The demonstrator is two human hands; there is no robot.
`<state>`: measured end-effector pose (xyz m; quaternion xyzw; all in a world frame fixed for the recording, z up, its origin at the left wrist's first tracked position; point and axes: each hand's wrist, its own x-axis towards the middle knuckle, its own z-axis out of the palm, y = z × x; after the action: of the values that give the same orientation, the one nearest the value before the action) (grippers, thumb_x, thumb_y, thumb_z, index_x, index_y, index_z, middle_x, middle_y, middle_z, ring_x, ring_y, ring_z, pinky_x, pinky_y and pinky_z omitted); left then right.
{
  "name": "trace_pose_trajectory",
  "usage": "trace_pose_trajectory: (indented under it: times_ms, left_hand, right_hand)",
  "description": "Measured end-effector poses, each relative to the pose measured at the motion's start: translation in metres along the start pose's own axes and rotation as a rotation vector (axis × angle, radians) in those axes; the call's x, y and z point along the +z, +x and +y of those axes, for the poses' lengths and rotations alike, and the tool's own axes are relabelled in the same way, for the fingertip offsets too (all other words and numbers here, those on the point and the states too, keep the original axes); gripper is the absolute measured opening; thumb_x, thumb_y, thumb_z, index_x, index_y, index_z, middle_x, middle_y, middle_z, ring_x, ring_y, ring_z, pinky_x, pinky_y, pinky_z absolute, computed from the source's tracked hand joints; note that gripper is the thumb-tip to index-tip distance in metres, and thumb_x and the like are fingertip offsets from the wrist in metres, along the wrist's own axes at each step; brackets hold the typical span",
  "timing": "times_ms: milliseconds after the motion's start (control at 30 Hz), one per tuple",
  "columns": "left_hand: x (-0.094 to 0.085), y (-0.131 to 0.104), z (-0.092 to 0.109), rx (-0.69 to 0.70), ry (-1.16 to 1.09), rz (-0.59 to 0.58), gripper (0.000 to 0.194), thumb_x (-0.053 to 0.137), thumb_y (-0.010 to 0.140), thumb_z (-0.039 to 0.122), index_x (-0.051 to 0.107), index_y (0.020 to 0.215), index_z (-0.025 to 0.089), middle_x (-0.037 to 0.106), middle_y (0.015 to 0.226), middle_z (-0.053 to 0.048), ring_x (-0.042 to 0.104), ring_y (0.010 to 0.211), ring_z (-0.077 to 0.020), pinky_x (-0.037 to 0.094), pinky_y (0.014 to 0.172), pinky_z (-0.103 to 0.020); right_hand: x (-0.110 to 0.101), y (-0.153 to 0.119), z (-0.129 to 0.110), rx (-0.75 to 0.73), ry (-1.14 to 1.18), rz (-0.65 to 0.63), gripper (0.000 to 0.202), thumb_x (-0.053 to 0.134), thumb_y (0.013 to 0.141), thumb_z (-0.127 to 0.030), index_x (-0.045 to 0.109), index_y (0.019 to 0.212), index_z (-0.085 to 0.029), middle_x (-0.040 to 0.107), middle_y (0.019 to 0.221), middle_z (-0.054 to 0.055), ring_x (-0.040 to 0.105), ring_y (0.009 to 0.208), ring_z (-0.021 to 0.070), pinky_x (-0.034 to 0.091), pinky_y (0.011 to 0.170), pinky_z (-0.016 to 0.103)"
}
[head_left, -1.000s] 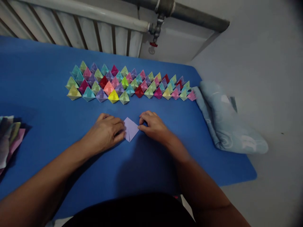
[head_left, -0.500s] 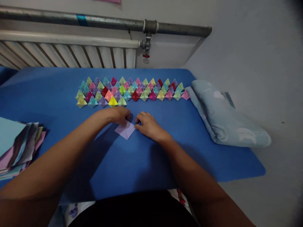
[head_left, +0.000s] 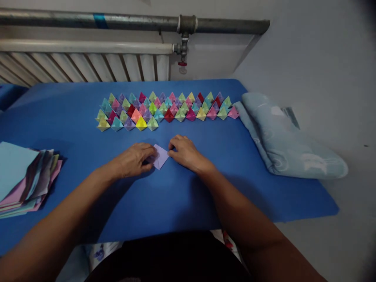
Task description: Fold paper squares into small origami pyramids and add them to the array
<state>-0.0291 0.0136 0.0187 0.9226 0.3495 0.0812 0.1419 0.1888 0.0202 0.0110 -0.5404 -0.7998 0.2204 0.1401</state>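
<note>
A small square of folded lilac paper (head_left: 160,157) lies on the blue table (head_left: 188,196), one corner pointing toward me and crease lines showing on its face. My left hand (head_left: 135,158) covers its left corner, thumb and fingers closed on it. At the right corner, my right hand (head_left: 184,152) pinches the paper between thumb and forefinger, the other fingers curled. Beyond both hands stand rows of small folded paper boats (head_left: 141,123) in many colours.
A stack of coloured paper sheets (head_left: 17,172) sits at the table's left. On the right lies a folded pale blue blanket (head_left: 293,145), beside the wall. Behind the table are a white radiator (head_left: 129,66) and a metal pipe (head_left: 141,22) with a red-handled valve (head_left: 182,64).
My left hand has shifted from the paper's top edge to its left corner. My right hand stays at the right corner. The view has moved slightly.
</note>
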Motion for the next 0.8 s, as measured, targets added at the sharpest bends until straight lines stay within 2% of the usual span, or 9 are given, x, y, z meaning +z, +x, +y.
trace_pose_trajectory:
  times_ms: [100,300,400,500,600,700,800]
  left_hand:
    - [-0.001,-0.005,-0.002,0.017,-0.042,-0.054,0.026,0.055,0.085,0.029,0.06,0.108,0.018,0.067,0.109,-0.008,0.062,0.103,-0.0236,0.046,0.091,-0.039]
    - [0.007,-0.009,-0.013,0.008,-0.098,0.054,0.022,0.047,0.093,0.029,0.063,0.104,0.02,0.071,0.11,-0.007,0.065,0.101,-0.0207,0.046,0.092,-0.038]
    - [0.012,-0.01,-0.016,-0.007,-0.139,0.127,0.022,0.045,0.095,0.029,0.063,0.102,0.02,0.073,0.106,-0.006,0.067,0.1,-0.0194,0.047,0.09,-0.037]
    - [0.015,-0.011,-0.019,-0.018,-0.164,0.158,0.021,0.046,0.095,0.031,0.064,0.1,0.021,0.073,0.105,-0.006,0.067,0.1,-0.0198,0.048,0.09,-0.037]
    - [0.015,-0.01,-0.021,-0.031,-0.186,0.184,0.022,0.047,0.094,0.033,0.065,0.099,0.021,0.069,0.115,-0.008,0.064,0.107,-0.0213,0.048,0.092,-0.039]
    - [0.014,-0.011,-0.022,-0.043,-0.214,0.174,0.021,0.048,0.092,0.033,0.065,0.098,0.021,0.067,0.118,-0.008,0.063,0.109,-0.0216,0.049,0.094,-0.04]
    - [0.01,-0.014,-0.022,-0.048,-0.229,0.136,0.021,0.05,0.09,0.032,0.064,0.1,0.02,0.064,0.122,-0.01,0.061,0.112,-0.0229,0.048,0.096,-0.042]
  right_hand:
    - [0.001,0.001,0.003,-0.021,0.007,0.008,0.006,0.059,0.081,-0.015,0.064,0.083,-0.018,0.061,0.095,0.005,0.053,0.09,0.0187,0.038,0.083,0.033]
    - [-0.001,-0.001,-0.004,-0.014,-0.05,-0.011,0.013,0.057,0.083,-0.013,0.066,0.09,-0.018,0.062,0.102,0.007,0.051,0.095,0.0211,0.035,0.083,0.035]
    - [0.001,-0.004,-0.013,-0.152,-0.123,0.016,0.024,0.053,0.084,-0.008,0.068,0.099,-0.021,0.063,0.111,0.007,0.047,0.103,0.0243,0.03,0.084,0.038]
    - [0.007,-0.005,-0.019,-0.279,-0.142,-0.068,0.027,0.051,0.086,-0.008,0.068,0.1,-0.023,0.066,0.105,0.004,0.048,0.098,0.0231,0.027,0.083,0.038]
    - [0.013,-0.004,-0.018,-0.264,-0.107,-0.13,0.02,0.055,0.087,-0.018,0.067,0.103,-0.022,0.067,0.101,0.004,0.05,0.092,0.0217,0.028,0.08,0.036]
    - [0.018,-0.002,-0.016,-0.251,-0.074,-0.11,0.017,0.057,0.088,-0.025,0.066,0.102,-0.022,0.066,0.1,0.004,0.051,0.092,0.0211,0.028,0.079,0.035]
    - [0.021,-0.001,-0.015,-0.237,-0.096,-0.08,0.014,0.056,0.09,-0.025,0.067,0.098,-0.023,0.065,0.098,0.004,0.05,0.09,0.021,0.027,0.078,0.034]
